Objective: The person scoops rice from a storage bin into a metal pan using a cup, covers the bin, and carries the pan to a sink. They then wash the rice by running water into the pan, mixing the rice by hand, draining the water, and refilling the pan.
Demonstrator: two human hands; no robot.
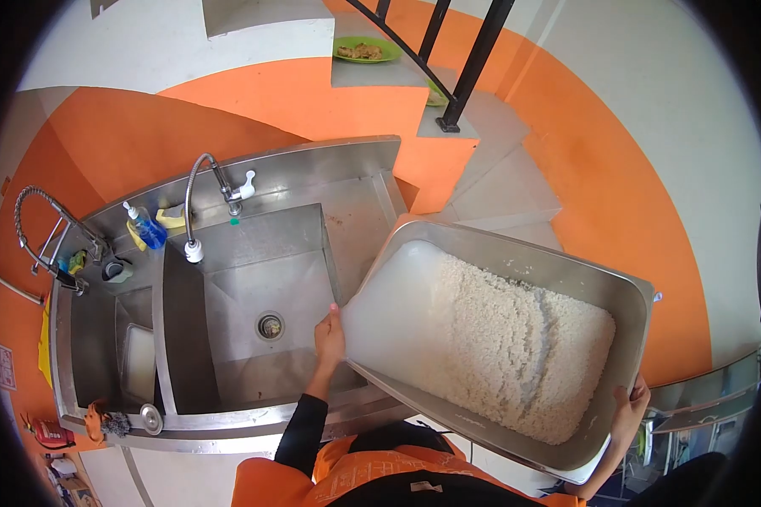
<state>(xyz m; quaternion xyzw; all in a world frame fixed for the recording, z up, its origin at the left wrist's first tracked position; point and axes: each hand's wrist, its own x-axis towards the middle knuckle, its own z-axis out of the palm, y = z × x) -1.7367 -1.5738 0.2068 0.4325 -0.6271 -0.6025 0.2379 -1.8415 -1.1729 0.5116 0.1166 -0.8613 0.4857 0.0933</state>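
Observation:
A large rectangular steel pan [528, 253] is held between my two hands. White rice [524, 355] lies heaped toward its right end, and cloudy white water [397, 296] pools at the left end, so the pan tilts down to the left. My left hand [330, 338] grips the pan's left end, beside the sink; part of its fingers is hidden behind the pan. Over at the lower right corner, my right hand [630, 412] is closed around the rim. The large sink basin [262, 279], with a drain [270, 326], lies left of the pan.
A white-tipped hose faucet [194, 251] hangs over the basin's back left. Behind the sink stand a blue soap bottle [150, 230] and a second spring faucet [59, 215]. A container [138, 362] sits in the smaller basin. Stairs [495, 173] carry a green plate [366, 51] of food.

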